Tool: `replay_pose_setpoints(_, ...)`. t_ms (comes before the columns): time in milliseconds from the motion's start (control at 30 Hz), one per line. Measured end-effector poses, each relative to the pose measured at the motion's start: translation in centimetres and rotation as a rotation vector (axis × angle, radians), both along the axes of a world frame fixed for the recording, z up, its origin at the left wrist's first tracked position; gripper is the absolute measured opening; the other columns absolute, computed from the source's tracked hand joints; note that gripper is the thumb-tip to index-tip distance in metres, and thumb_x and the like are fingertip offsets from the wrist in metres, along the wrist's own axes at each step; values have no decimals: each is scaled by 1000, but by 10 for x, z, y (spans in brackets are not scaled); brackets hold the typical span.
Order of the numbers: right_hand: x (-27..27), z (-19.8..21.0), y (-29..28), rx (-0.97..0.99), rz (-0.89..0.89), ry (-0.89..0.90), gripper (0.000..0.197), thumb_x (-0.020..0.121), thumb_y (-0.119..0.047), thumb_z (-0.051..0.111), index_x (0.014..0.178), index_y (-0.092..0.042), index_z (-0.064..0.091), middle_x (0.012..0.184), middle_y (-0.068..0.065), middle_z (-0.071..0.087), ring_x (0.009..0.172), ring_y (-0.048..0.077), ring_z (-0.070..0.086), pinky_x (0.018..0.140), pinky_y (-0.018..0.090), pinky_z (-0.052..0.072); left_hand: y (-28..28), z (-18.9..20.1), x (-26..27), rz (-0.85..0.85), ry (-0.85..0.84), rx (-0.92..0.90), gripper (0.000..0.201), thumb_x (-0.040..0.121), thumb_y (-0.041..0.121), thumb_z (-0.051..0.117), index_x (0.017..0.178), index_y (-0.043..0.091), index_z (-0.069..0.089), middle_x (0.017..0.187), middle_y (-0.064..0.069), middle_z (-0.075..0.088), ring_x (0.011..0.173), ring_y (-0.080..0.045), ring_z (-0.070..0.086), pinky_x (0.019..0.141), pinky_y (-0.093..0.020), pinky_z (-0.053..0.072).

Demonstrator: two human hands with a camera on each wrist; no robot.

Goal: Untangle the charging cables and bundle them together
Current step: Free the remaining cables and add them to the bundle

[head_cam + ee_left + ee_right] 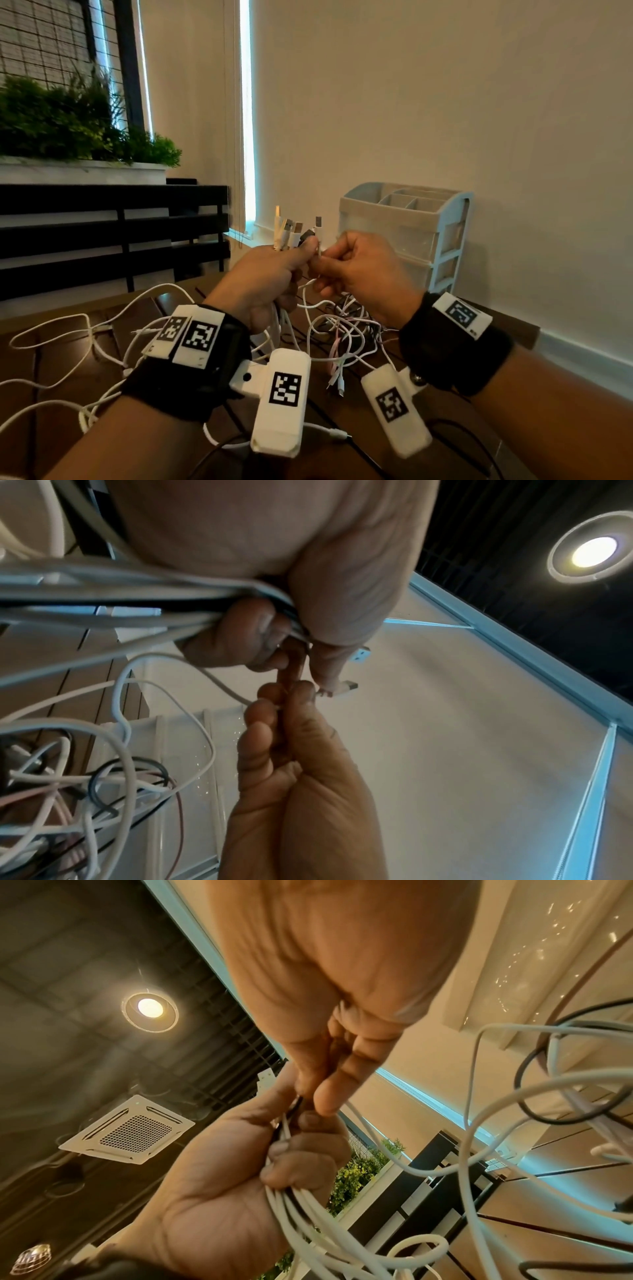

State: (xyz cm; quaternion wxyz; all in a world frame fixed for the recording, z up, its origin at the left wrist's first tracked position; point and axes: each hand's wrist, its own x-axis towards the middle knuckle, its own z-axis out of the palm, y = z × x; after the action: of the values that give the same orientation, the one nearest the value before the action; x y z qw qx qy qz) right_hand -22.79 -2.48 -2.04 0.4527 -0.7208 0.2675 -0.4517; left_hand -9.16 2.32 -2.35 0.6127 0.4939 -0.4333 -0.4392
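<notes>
Cables sit bunched in the left hand; the right hand pinches one white cable. Slide it in gently, ends lined up.

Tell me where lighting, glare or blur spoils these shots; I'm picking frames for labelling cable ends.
Head view: dim and warm, the window strip blown out, plug ends above the left hand soft. Left wrist view: ceiling lamp flares, nearest cables blurred. Right wrist view: strong wide-angle bending, right hand close and soft.
</notes>
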Motion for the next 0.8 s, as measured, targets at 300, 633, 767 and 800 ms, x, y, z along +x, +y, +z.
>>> replay_pose_setpoints(300, -1, -6, -2, -111, 44, 169, 27, 78, -3, 74, 88, -4, 49, 69, 21, 67, 53, 26, 64, 44, 25, 49, -3, -6, -4, 179, -140, -91, 19, 84, 27, 72, 76, 12, 64, 49, 4, 48, 40, -9, 38, 44, -23, 30)
replay_pose_setpoints(633, -18, -10, -60, -137, 26, 605, 5, 91, -13, 62, 90, -10, 58, 73, 11, 66, 58, 19, 62, 49, 23, 49, 7, 20, 20, 331, -48, -320, 13, 80, 15, 72, 79, 14, 59, 70, -9, 46, 55, -18, 39, 51, -27, 37)
replay_pose_setpoints(767, -31, 1, -73, -101, -9, 508, 10, 90, -8, 63, 83, -12, 58, 68, 9, 62, 51, 15, 60, 43, 22, 47, 21, 35, 33, 309, 168, -452, 25, 86, 22, 69, 65, 20, 56, 50, 2, 41, 46, -16, 44, 61, -35, 48)
replay_pose_setpoints(800, -32, 3, -75, -92, -8, 498, 10, 90, -7, 63, 83, -12, 57, 67, 9, 63, 51, 14, 60, 43, 22, 47, 24, 38, 36, 257, 192, -477, 31, 88, 25, 67, 61, 21, 52, 46, 4, 35, 43, -14, 39, 55, -31, 47)
